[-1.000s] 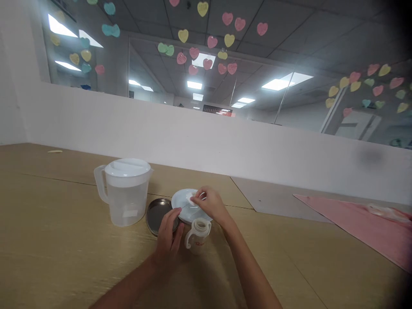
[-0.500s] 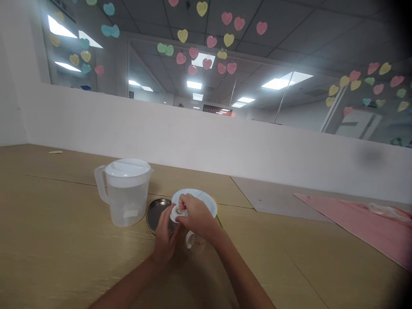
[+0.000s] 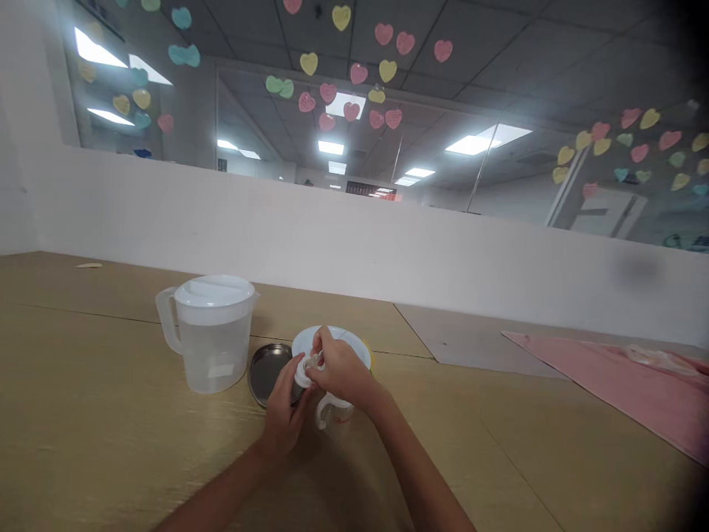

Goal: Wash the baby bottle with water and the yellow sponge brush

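Note:
My left hand [image 3: 283, 417] is closed around a white bottle collar [image 3: 300, 375], tilted over the dishes. A clear teat [image 3: 313, 361] shows at the collar's middle, and my right hand [image 3: 348, 375] pinches it between thumb and fingers. Just below my right hand stands a clear baby bottle [image 3: 340, 416] with white handles and red print, its top partly covered by the hand. Behind the hands lie a round steel dish [image 3: 264, 368] and a pale blue-white plate [image 3: 357, 347], both partly hidden.
A lidded translucent pitcher [image 3: 216, 351] holding clear liquid stands on the left of the wooden table [image 3: 111, 414]. Something yellow [image 3: 373, 362] peeks out beside the plate. A pink cloth [image 3: 614, 384] with clear plastic wrapping [image 3: 659, 358] lies on the right. A white wall [image 3: 310, 236] rises behind.
My right fingers have shifted slightly on the teat, and more of the clear teat shows between them. The whole view has drifted a little; the pitcher and dishes stay in place.

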Demonstrator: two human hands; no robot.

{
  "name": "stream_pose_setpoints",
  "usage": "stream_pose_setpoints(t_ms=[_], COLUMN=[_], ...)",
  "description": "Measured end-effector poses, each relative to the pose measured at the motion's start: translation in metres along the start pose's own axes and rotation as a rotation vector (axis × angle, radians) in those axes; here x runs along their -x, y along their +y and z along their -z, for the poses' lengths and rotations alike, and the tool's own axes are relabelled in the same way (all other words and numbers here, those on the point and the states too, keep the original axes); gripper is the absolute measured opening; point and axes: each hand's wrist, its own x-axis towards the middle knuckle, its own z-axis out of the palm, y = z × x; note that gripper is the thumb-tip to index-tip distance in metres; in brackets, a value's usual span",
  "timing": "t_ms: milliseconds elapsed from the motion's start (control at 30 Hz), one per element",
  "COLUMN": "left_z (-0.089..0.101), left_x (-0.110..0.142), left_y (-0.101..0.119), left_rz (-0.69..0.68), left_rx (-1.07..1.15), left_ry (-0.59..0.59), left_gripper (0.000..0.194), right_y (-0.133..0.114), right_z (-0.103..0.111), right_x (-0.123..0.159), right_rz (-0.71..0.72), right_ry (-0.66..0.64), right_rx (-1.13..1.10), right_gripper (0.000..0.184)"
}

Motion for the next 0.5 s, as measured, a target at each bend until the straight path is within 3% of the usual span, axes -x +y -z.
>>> stream_pose_setpoints(t_ms=[500], left_z=[-0.002], left_x=[0.002], left_y=[-0.001], left_rz=[-0.021], left_rx=[0.027], left_ry=[-0.024], left_gripper=[0.045], right_y=[0.003], right_z=[-0.014], right_x=[-0.002], right_rz=[0.172], right_ry=[0.025], right_rx=[0.382], right_gripper=[0.025])
